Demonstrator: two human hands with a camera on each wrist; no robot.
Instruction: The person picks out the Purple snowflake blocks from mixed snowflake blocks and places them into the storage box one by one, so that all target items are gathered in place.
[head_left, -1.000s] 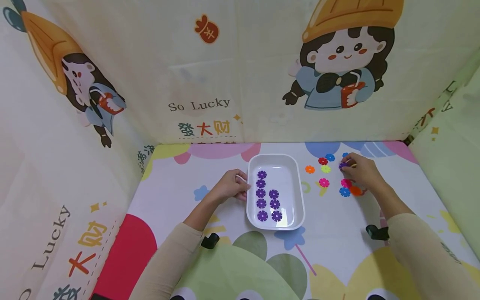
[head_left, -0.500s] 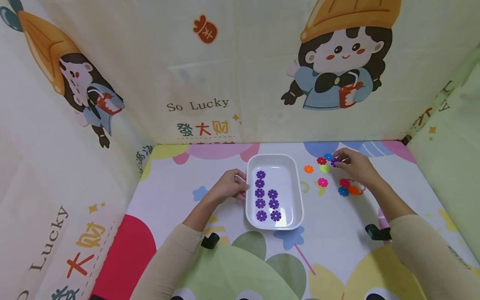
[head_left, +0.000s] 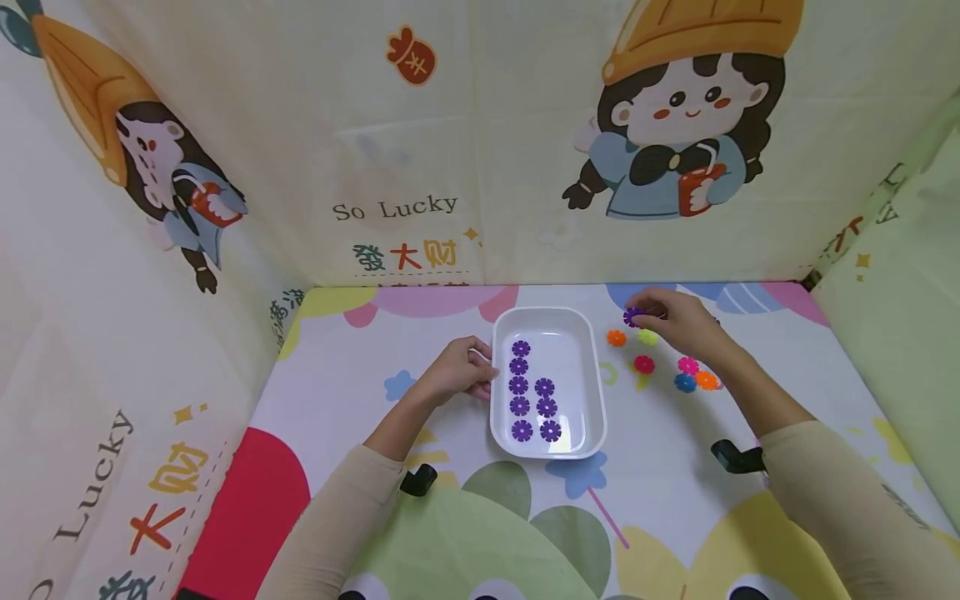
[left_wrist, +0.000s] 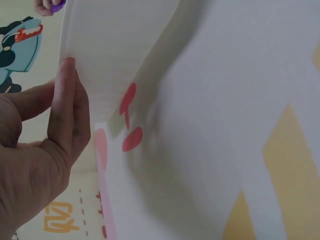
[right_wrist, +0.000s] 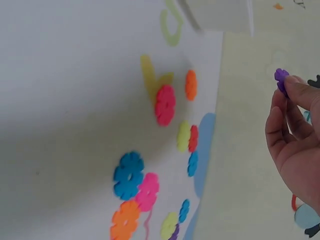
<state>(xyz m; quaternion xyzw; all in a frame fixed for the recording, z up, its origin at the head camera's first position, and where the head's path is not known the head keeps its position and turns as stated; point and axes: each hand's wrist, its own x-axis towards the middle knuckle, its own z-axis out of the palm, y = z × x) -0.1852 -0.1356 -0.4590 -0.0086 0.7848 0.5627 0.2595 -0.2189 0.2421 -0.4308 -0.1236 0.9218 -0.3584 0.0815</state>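
My right hand (head_left: 680,323) pinches a purple flower-shaped disc (right_wrist: 281,80) between thumb and fingertips, raised off the tabletop in the right wrist view. In the head view it is over the back of the table, right of a white tray (head_left: 583,321). Two columns of purple flower discs (head_left: 518,385) lie flat along the tray's left side and middle. My left hand (head_left: 465,368) holds the tray's left rim, its fingers (left_wrist: 65,100) against the outer wall in the left wrist view.
Loose flower discs lie right of the tray: orange (head_left: 617,338), yellow-green (head_left: 648,337), pink (head_left: 643,365), and a cluster with a blue disc (head_left: 686,383). A yellow-green disc (right_wrist: 169,226) and a purple one lie close together. Printed cloth walls (head_left: 525,167) stand behind and beside the table.
My right hand has moved left along the back of the table with the purple disc, now closer to the tray. The left hand stays at the tray's rim.
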